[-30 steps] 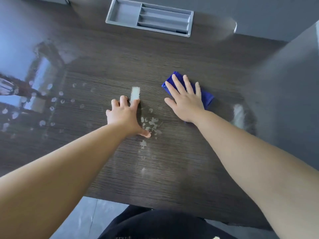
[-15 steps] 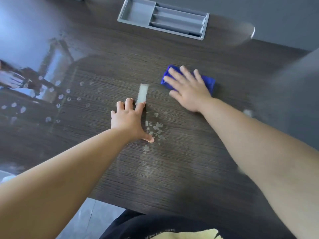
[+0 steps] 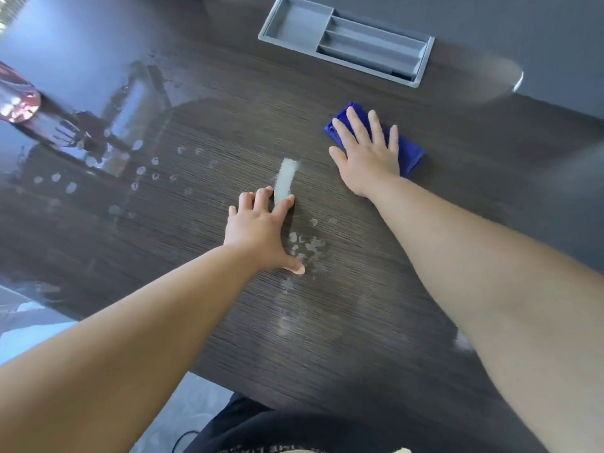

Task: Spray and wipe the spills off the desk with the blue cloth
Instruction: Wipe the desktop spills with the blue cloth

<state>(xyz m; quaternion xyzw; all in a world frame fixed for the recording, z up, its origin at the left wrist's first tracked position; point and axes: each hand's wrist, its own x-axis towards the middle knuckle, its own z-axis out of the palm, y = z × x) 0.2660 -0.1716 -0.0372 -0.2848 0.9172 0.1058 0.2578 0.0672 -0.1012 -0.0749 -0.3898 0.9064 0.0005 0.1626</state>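
Observation:
The blue cloth (image 3: 410, 152) lies folded on the dark wood desk (image 3: 376, 289), right of centre. My right hand (image 3: 367, 155) presses flat on it with fingers spread and straight. My left hand (image 3: 261, 230) rests on the desk, fingers slightly bent, thumb out to the right. A pale streak of spill (image 3: 286, 179) runs away from its fingertips. Whitish splotches (image 3: 307, 245) sit beside its thumb. More round droplets (image 3: 143, 178) dot the glossy left part of the desk. No spray bottle is clearly in view.
A grey tray (image 3: 346, 39) with compartments is set into the desk at the back. A reddish, shiny object (image 3: 16, 99) sits at the far left edge. A grey partition (image 3: 555, 44) rises at the right. The desk's front edge runs just above my dark clothing.
My right hand has slid the blue cloth away from me, toward the back of the desk. My left hand stays planted by the pale streak. The camera has tilted.

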